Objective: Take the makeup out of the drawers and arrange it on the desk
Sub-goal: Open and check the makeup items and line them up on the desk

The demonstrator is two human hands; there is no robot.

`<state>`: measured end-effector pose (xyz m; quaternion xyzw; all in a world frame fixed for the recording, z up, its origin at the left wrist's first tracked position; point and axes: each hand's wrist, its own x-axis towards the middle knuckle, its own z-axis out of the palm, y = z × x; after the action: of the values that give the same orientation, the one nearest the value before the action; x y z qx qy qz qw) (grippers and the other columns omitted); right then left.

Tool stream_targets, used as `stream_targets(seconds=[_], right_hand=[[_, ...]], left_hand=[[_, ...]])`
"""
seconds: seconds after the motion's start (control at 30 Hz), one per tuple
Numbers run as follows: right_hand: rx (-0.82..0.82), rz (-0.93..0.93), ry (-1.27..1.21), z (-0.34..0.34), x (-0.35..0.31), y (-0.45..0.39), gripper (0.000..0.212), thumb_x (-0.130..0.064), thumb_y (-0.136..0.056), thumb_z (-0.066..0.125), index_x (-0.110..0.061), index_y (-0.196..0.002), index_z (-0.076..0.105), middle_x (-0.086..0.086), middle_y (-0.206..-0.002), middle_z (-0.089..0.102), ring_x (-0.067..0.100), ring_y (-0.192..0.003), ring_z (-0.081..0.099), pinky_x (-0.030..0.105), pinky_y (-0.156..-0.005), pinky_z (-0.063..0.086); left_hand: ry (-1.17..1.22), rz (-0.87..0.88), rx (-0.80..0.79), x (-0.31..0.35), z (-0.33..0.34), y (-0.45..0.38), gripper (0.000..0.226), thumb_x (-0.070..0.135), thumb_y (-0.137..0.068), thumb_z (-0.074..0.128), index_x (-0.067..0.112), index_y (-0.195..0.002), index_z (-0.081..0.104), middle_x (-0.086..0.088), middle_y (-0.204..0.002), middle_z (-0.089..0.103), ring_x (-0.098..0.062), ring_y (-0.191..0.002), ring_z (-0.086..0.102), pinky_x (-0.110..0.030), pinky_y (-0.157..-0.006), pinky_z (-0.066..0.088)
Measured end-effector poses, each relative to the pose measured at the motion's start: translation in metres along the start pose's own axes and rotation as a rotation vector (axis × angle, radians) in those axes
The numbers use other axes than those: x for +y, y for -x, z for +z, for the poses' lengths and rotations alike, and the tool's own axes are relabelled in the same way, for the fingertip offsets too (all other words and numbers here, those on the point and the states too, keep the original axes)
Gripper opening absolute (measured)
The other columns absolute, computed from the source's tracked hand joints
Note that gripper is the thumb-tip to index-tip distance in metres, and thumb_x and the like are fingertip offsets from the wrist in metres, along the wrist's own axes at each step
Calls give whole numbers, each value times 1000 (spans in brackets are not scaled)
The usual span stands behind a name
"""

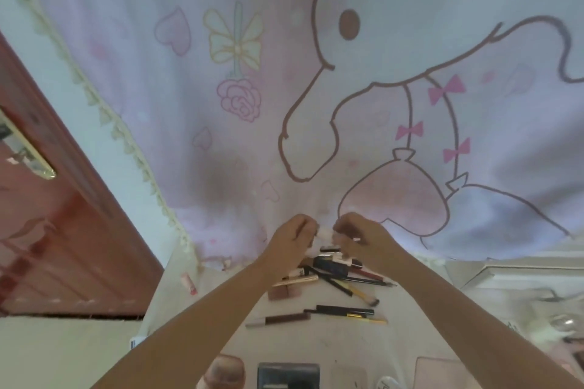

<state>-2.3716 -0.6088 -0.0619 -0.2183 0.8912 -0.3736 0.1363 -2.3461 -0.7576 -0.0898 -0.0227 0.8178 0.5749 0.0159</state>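
Makeup tube [325, 234] pinched between my left hand [292, 238] and right hand [360, 238]; should lower gently beside pencils [344, 313] below wrists, no scattering.

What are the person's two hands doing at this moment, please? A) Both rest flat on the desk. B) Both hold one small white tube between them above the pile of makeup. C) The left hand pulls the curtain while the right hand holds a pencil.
B: the left hand and right hand both pinch the white tube above the makeup pile.
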Motion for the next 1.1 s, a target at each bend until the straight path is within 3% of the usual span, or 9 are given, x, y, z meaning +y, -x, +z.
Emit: stream_targets(seconds=[0.1, 0.23, 0.33, 0.43, 0.6, 0.73, 0.87, 0.97, 1.1], right_hand=[[167, 108, -281, -8, -20, -3, 22, -19, -96, 41, -18, -75, 46, -4, -56, 45, 1, -33, 41, 11, -40, 36], [133, 342, -910, -11, -39, 0, 33, -24, -99, 34, -13, -69, 42, -6, -41, 27, 6, -29, 21, 15, -32, 18], [270, 291, -739, -7, -47, -1, 29, -15, -97, 30, -15, -72, 44, -1, -49, 32, 3, -30, 25, 15, -31, 20], [402, 138, -503, 1, -50, -2, 31, -6, -95, 29, -22, -72, 43, -1, -60, 36, 8, -49, 32, 18, -43, 26], [456, 7, -406, 15, -55, 3, 33, -3, -95, 29, -25, -71, 38, 0, -61, 37, 12, -52, 33, 20, -48, 29], [454, -95, -328, 29, -57, 7, 34, -2, -95, 30, -27, -72, 35, -2, -60, 38, 11, -51, 35, 19, -47, 32], [395, -245, -101, 37, -58, 12, 25, -3, -95, 32, -23, -80, 33, -4, -53, 36, 10, -40, 38, 18, -43, 36], [296, -234, -117, 35, -58, 8, 13, -9, -97, 30, -16, -89, 37, -5, -53, 36, 0, -43, 47, 13, -39, 34], [16, -15, -386, 23, -60, -1, 32, -23, -98, 34, -15, -70, 48, -6, -41, 44, 3, -31, 38, 16, -39, 37]], left_hand=[[-20, 124, 126, 24, -4, -3, 34, 13, -99, 32, 23, -67, 38, 3, -60, 35, -8, -53, 31, -12, -46, 28], [-207, 260, 200, 37, -5, 5, 40, 13, -99, 29, 27, -62, 31, 6, -55, 31, -7, -49, 28, -16, -47, 30], [-213, 247, 197, 40, -6, 13, 43, 14, -99, 29, 24, -57, 31, 5, -53, 30, -8, -48, 28, -16, -45, 26], [-151, 176, 257, 43, -10, 19, 47, 18, -99, 30, 21, -53, 33, 3, -50, 30, -8, -46, 28, -13, -42, 25], [-106, 85, 298, 43, -17, 34, 50, 22, -100, 29, 19, -50, 31, 4, -47, 28, -7, -34, 34, -13, -39, 24], [-6, -96, 314, 36, -20, 40, 49, 25, -100, 28, 17, -52, 32, 1, -51, 29, -9, -43, 27, -16, -45, 22], [155, -306, 280, 32, -25, 45, 45, 31, -99, 27, 13, -59, 36, -2, -58, 32, -13, -51, 29, -22, -50, 24], [135, -234, 283, 35, -34, 52, 47, 31, -99, 29, 14, -56, 35, -1, -55, 31, -12, -48, 25, -22, -48, 22], [22, -91, 332, 39, -46, 55, 40, 29, -99, 30, 17, -61, 36, 0, -59, 31, -12, -54, 27, -23, -54, 25]])
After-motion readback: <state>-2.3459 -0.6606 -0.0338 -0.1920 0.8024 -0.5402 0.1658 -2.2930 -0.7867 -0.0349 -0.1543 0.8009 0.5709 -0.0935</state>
